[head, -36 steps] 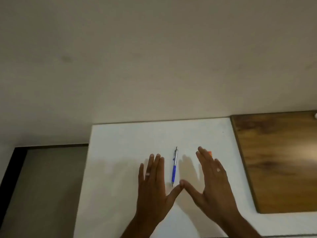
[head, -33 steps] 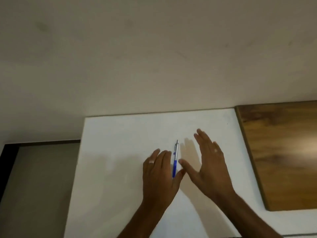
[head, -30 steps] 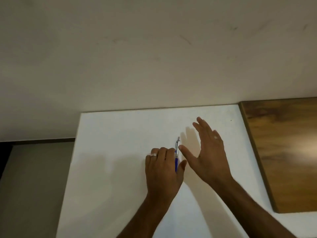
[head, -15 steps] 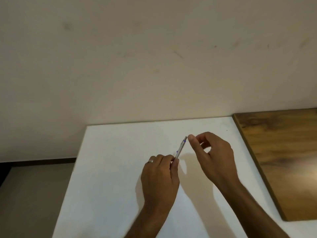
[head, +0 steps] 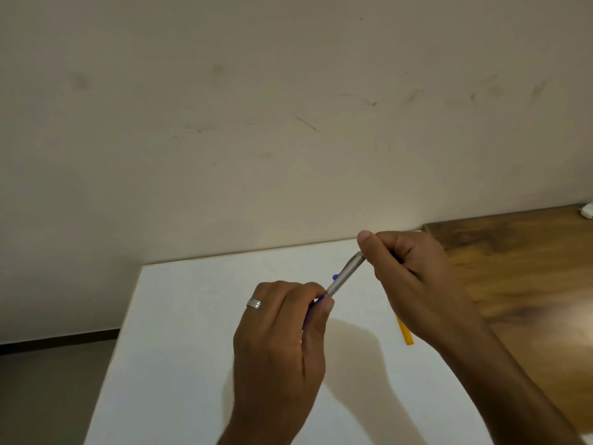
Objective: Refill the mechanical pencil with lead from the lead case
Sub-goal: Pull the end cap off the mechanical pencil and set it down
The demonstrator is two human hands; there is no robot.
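Note:
The mechanical pencil (head: 343, 277), silver with a blue grip and clip, is held tilted above the white table (head: 192, 332). My left hand (head: 282, 335), wearing a ring, is shut around its blue lower half. My right hand (head: 407, 281) pinches the pencil's top end between thumb and fingers. An orange lead case (head: 405, 333) lies on the table, mostly hidden under my right hand; only its near end shows.
A wooden surface (head: 526, 290) adjoins the white table on the right, with a small white object (head: 588, 211) at its far edge. A plain wall stands behind. The floor (head: 48, 390) lies to the left of the table's edge.
My left hand picked the pencil up off the table and raised it. My right hand closed on its top end. The orange lead case has come into view under my right hand.

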